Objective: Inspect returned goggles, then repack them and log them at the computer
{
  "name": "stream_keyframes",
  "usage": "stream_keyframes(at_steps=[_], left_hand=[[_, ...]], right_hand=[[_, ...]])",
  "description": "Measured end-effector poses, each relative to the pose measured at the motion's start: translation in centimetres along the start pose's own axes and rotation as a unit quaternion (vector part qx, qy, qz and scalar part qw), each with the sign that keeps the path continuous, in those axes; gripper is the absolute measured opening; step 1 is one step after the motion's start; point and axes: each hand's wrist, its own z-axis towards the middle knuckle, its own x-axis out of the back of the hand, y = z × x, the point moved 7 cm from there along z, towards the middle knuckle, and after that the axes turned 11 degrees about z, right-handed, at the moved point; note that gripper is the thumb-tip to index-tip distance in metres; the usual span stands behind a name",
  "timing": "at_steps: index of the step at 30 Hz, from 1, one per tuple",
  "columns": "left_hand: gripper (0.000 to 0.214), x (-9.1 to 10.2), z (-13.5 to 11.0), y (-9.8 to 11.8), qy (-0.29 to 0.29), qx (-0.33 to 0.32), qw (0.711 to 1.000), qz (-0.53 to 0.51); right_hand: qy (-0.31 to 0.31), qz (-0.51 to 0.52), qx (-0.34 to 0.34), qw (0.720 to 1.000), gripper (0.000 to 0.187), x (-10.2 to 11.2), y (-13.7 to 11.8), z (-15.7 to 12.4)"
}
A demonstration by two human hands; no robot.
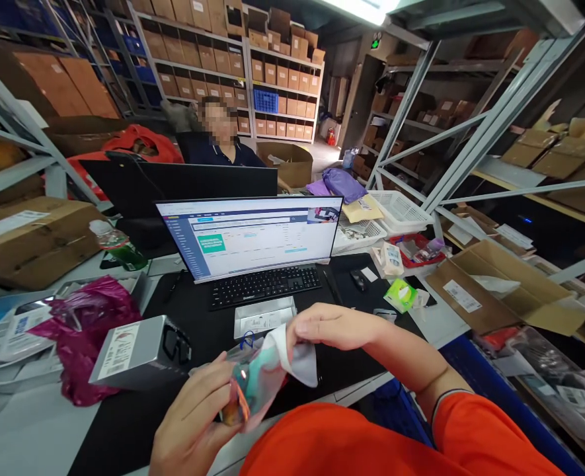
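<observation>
Between my hands is a clear plastic bag (265, 377) with teal, white and orange colouring; its contents are hard to make out. My left hand (200, 410) grips the bag's left end, thumb and fingers closed round it. At the other end, my right hand (329, 327) has its fingers bent down against the bag's white flap, fingertips partly hidden. A small white tray (267, 309) with a printed label lies just beyond the bag. Left of it stands a grey box (133, 354) with a white label, a black device (177, 344) at its right side.
A monitor (257, 238), keyboard (265, 285) and mouse (358, 279) stand ahead on the black mat. A purple plastic bag (81, 330) and green-liquid bottle (118, 246) are left. An open carton (500, 284) and red basket (416, 251) are right. Another person (223, 142) sits behind the monitors.
</observation>
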Motion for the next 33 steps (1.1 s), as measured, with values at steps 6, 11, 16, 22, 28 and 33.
stream_keyframes(at_steps=[6, 11, 16, 22, 28, 33], left_hand=[[0.014, -0.4, -0.9, -0.2, -0.087, -0.02, 0.995, 0.033], [0.017, 0.2, -1.4, -0.1, -0.075, -0.051, 0.993, 0.072], [0.013, 0.4, -1.1, 0.0, -0.049, -0.056, 0.994, 0.085], [0.016, -0.1, -0.3, 0.1, -0.032, -0.051, 0.994, 0.087], [0.014, -0.9, -0.5, -0.2, -0.032, -0.036, 0.993, 0.106], [0.025, -1.9, -0.9, 0.0, -0.032, -0.033, 0.992, 0.119]], right_hand=[[0.065, 0.114, -0.067, 0.989, 0.06, -0.2, 4.7, 0.8], [0.147, 0.129, -0.019, 0.98, 0.055, -0.2, 5.7, 1.2], [0.182, 0.159, 0.029, 0.97, 0.052, -0.3, 5.7, 1.4], [0.291, 0.174, 0.088, 0.937, 0.05, 0.5, 6.1, 1.4], [0.329, 0.171, 0.096, 0.924, 0.048, 1.4, 7.0, 1.8], [0.355, 0.17, 0.096, 0.914, 0.044, 2.5, 7.4, 1.7]])
